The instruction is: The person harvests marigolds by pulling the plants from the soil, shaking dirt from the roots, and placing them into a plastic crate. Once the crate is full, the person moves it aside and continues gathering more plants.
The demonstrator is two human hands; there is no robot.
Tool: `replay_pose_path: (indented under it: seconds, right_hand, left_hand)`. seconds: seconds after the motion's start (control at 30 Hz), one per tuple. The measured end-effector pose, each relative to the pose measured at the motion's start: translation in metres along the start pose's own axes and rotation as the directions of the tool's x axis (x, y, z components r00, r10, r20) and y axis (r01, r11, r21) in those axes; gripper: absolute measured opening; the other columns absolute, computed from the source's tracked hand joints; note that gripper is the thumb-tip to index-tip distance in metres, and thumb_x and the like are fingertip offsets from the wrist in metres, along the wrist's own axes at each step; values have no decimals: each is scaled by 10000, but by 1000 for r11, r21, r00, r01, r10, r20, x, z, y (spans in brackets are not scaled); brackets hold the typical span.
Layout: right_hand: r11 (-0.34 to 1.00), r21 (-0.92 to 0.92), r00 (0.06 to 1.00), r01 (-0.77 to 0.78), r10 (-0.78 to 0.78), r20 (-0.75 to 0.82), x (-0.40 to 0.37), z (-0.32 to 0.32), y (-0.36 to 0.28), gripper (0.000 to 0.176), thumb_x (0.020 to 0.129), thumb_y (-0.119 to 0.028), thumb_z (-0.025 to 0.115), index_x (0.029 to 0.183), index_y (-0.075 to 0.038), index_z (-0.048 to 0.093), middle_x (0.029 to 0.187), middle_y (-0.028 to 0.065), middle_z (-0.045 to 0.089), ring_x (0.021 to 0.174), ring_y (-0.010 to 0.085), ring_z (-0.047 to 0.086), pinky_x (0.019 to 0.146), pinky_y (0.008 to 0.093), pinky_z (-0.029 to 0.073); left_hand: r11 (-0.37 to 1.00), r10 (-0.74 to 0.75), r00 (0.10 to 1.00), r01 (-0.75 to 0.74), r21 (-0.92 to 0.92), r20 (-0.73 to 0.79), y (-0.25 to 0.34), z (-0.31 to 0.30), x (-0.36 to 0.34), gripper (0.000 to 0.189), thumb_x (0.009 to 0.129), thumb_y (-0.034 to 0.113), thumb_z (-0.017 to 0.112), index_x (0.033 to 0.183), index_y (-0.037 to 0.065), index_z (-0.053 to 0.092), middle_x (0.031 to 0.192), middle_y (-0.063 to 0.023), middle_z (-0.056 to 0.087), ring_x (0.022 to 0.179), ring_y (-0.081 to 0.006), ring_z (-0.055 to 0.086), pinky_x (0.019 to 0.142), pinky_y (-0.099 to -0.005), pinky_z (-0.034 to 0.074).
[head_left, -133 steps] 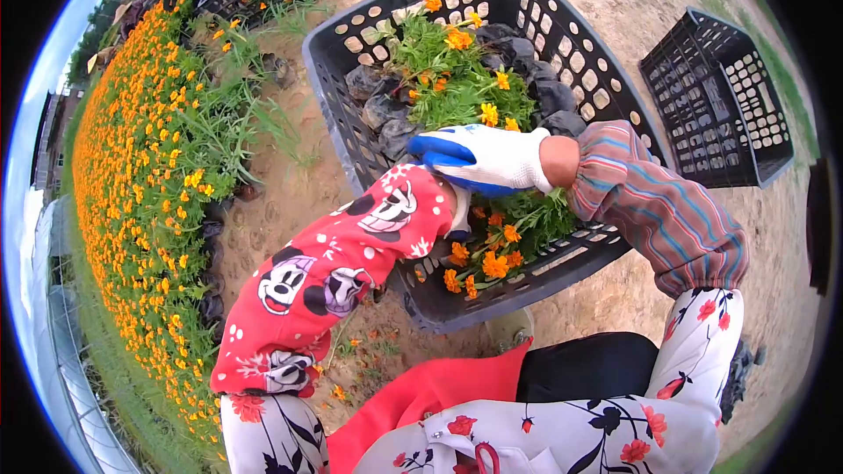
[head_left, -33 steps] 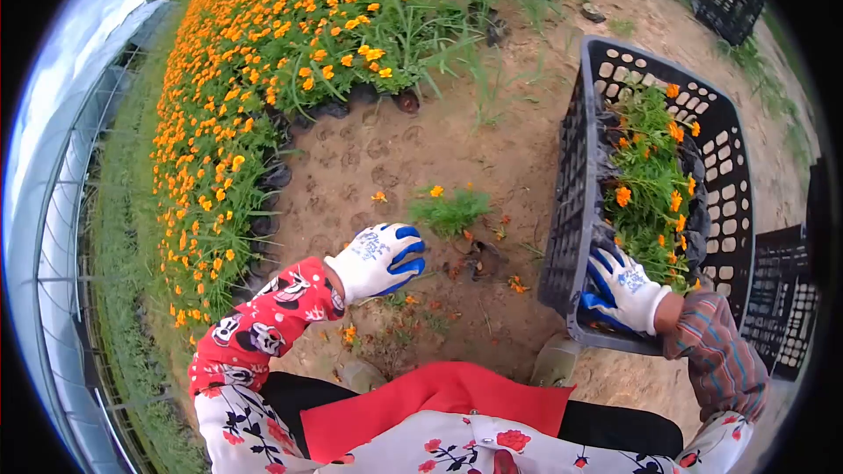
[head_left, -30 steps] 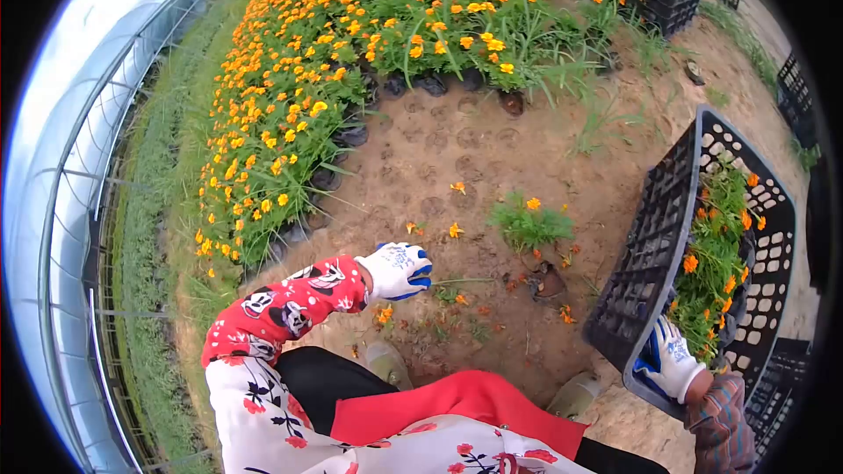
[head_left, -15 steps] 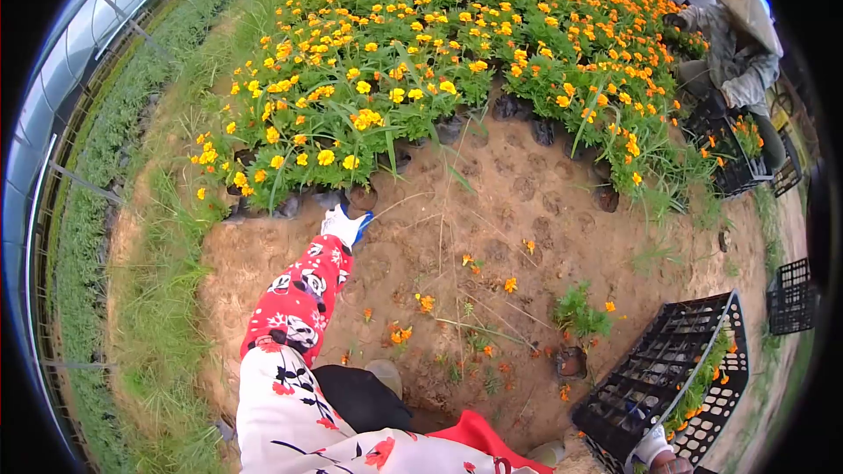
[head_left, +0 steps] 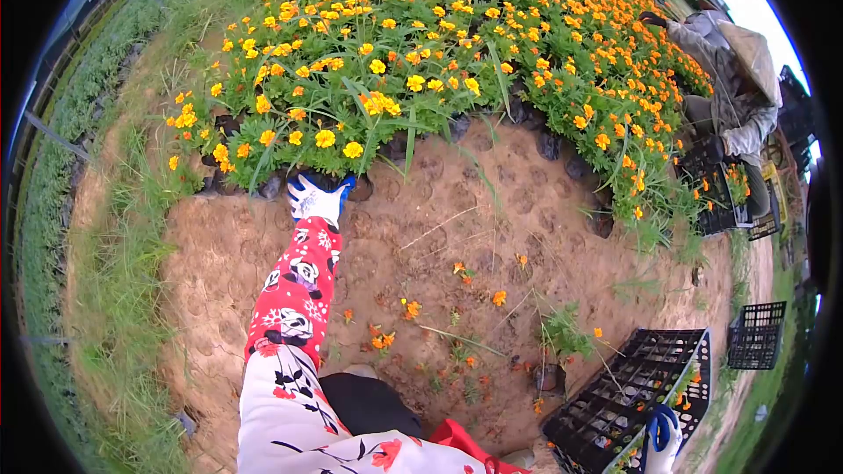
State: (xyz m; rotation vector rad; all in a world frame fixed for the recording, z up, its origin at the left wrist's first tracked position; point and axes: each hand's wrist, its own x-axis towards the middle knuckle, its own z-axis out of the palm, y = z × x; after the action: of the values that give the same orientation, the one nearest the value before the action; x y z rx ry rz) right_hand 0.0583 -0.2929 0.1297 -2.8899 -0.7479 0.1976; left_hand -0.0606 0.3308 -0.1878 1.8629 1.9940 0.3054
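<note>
My left hand (head_left: 316, 198), in a white and blue glove, reaches to the front edge of the marigold bed (head_left: 378, 105). Its thumb and fingers are spread at the side of a dark plant pot under the leaves; the fingertips are partly hidden. At the lower right, my right hand (head_left: 660, 441), gloved too, has its fingers curled over the rim of a tilted black crate (head_left: 587, 412). Green plants with orange flowers show inside that crate.
A co-worker in a conical hat (head_left: 751, 57) crouches at the upper right beside another black crate (head_left: 707, 189). A further crate (head_left: 755, 335) stands at the right. Fallen flowers (head_left: 382, 340) and a loose pot (head_left: 550, 377) lie on the dimpled soil.
My left hand has shifted slightly left and up against the bed edge, and its fingers have spread. The view has turned, and the crate by my right hand appears further left.
</note>
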Motion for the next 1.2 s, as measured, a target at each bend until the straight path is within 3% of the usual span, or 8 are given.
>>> replay_pose_path:
  seconds: [0.5, 0.6, 0.67, 0.9, 0.93, 1.0, 1.13, 1.2]
  right_hand:
    - [933, 340, 917, 114, -231, 325, 29, 78, -5, 303, 694, -56, 626, 996, -37, 620, 1034, 166, 600, 949, 350, 574, 829, 393, 462]
    - [922, 379, 911, 85, -225, 345, 30, 82, -8, 300, 709, -60, 621, 1008, -38, 620, 1030, 163, 604, 961, 347, 571, 843, 393, 456]
    - [890, 449, 904, 78, -253, 345, 33, 82, -15, 270, 742, -80, 618, 1009, -41, 628, 999, 159, 616, 948, 332, 576, 845, 384, 458]
    - [861, 438, 919, 260, -359, 162, 37, 106, -33, 622, 805, -464, 588, 1219, -19, 459, 1193, 184, 499, 1060, 345, 520, 877, 401, 436]
    - [850, 448, 922, 278, -367, 124, 37, 107, -38, 723, 791, -516, 575, 1281, -15, 397, 1274, 201, 433, 1160, 357, 444, 952, 406, 384]
    - [838, 480, 938, 260, -338, 82, 40, 99, -48, 844, 763, -544, 605, 1356, -28, 298, 1360, 231, 331, 1217, 392, 381, 997, 430, 345]
    - [739, 630, 970, 240, -211, -123, 32, 54, -35, 906, 663, -488, 716, 1342, -53, 304, 1245, 206, 417, 1151, 373, 429, 958, 413, 378]
    - [697, 661, 956, 277, -132, -261, 30, 41, -13, 873, 616, -386, 776, 1304, -58, 350, 1176, 188, 458, 1097, 359, 465, 934, 413, 395]
  left_hand:
    - [874, 485, 844, -477, 91, -230, -34, 180, 99, 420, 926, 380, 392, 1276, 161, 471, 1224, -114, 546, 1176, -286, 475, 957, -460, 386]
    - [726, 544, 839, -480, -493, -15, -89, 222, 105, 394, 918, 351, 436, 1230, 120, 503, 1179, -128, 568, 1108, -282, 520, 888, -398, 435]
    - [841, 526, 817, -459, -286, 236, -13, 6, -47, 453, 930, 381, 408, 1286, 105, 454, 1319, -92, 474, 1232, -266, 409, 1028, -401, 273]
    - [660, 727, -175, 446, -605, 664, 53, -14, -184, 312, 918, 129, 518, 1204, 69, 409, 838, -18, 506, 707, -115, 518, 742, -318, 481]
    - [515, 844, -32, -231, -826, 535, 88, -61, -231, 244, 898, 100, 540, 1126, 53, 468, 912, 3, 512, 845, -93, 503, 843, -276, 425]
    - [309, 864, -240, -441, -842, 442, 126, -82, -284, 355, 919, 154, 513, 1247, 50, 421, 992, -19, 524, 946, -126, 504, 884, -284, 411]
    - [720, 637, -354, -46, -693, 685, 174, -137, -405, 419, 954, 268, 449, 1307, 53, 382, 1176, -55, 503, 1068, -151, 492, 933, -296, 389]
    - [372, 753, -441, -327, -869, 488, 196, -135, -443, 437, 960, 313, 430, 1308, 51, 394, 1260, -69, 463, 1130, -151, 468, 958, -295, 377]
